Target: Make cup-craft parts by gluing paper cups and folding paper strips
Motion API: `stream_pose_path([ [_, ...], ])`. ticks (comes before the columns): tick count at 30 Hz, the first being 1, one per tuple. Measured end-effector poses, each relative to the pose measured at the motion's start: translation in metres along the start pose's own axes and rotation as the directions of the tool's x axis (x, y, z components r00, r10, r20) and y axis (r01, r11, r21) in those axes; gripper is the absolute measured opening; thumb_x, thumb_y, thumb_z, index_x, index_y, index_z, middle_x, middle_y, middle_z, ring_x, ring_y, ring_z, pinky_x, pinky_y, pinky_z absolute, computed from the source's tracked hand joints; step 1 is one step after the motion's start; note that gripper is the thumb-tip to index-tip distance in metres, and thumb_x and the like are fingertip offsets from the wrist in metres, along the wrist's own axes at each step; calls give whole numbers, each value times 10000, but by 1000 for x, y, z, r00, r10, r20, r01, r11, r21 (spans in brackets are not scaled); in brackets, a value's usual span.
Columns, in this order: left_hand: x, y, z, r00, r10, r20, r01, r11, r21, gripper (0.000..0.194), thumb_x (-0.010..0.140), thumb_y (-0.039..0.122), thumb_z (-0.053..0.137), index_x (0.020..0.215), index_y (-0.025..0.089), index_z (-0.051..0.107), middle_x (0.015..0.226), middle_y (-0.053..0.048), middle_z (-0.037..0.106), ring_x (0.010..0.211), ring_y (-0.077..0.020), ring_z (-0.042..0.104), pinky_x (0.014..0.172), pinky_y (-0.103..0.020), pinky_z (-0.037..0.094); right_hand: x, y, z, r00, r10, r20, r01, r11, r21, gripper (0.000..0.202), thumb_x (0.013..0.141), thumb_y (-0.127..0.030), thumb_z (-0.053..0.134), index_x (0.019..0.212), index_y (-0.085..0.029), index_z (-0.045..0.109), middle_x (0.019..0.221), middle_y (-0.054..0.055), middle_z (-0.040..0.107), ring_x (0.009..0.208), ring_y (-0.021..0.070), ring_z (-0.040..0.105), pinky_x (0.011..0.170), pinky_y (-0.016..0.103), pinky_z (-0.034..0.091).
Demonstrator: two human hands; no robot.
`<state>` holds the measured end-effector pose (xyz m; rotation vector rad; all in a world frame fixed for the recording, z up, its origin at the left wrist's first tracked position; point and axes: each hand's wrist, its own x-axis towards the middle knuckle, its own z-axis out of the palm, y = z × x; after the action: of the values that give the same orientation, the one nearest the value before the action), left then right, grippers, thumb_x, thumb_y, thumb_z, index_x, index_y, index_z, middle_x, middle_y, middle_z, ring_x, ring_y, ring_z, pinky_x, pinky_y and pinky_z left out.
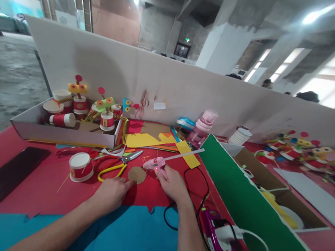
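My right hand (174,182) is wrapped round a pink hot glue gun (155,164), with a long pale glue stick (183,155) jutting from its back. The gun's nozzle points left, close above a round brown cardboard disc (137,175). At the disc's lower left edge are the closed fingertips of my left hand (112,194), which grip it. Just behind that hand lie yellow-handled scissors (113,172). Further left a red and white paper cup (80,167) stands upside down on the red table covering.
A white box (65,135) at the left holds cup figures. Yellow paper (144,139) lies behind the gun. A green-sided box (248,199) and a purple power strip (217,232) with cables are at the right. A dark phone-like slab (8,174) lies far left.
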<state>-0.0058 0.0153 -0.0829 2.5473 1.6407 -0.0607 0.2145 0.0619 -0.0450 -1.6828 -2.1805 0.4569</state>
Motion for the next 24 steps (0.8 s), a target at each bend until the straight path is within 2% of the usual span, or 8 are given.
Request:
stream_pose_path([
  [8,0,0,1,1000,8,-8,-8,1000,-9,484,852,146,366,1321,217,464,931,-110,647,895,-234,622,739,-324,492,2,6,6,999,-50,-17,49,998,-39,314,924,-423,408,1113,-233,571,984,77,713,900,229,658,679,248,366],
  [16,-1,0,1,1000,9,-10,-9,1000,-2,479,849,138,378,1313,216,472,913,-105,644,876,-234,626,728,-317,486,2,5,5,998,-56,-12,55,997,-51,335,931,-431,386,1081,-200,576,1014,100,701,917,242,650,673,256,359],
  [24,0,-1,2,1000,13,-15,-13,1000,4,482,842,127,385,1307,217,475,923,-107,643,893,-242,626,723,-321,487,1,5,5,999,-53,-9,52,998,-47,341,934,-430,381,1135,-212,550,1052,95,695,949,240,648,700,250,368],
])
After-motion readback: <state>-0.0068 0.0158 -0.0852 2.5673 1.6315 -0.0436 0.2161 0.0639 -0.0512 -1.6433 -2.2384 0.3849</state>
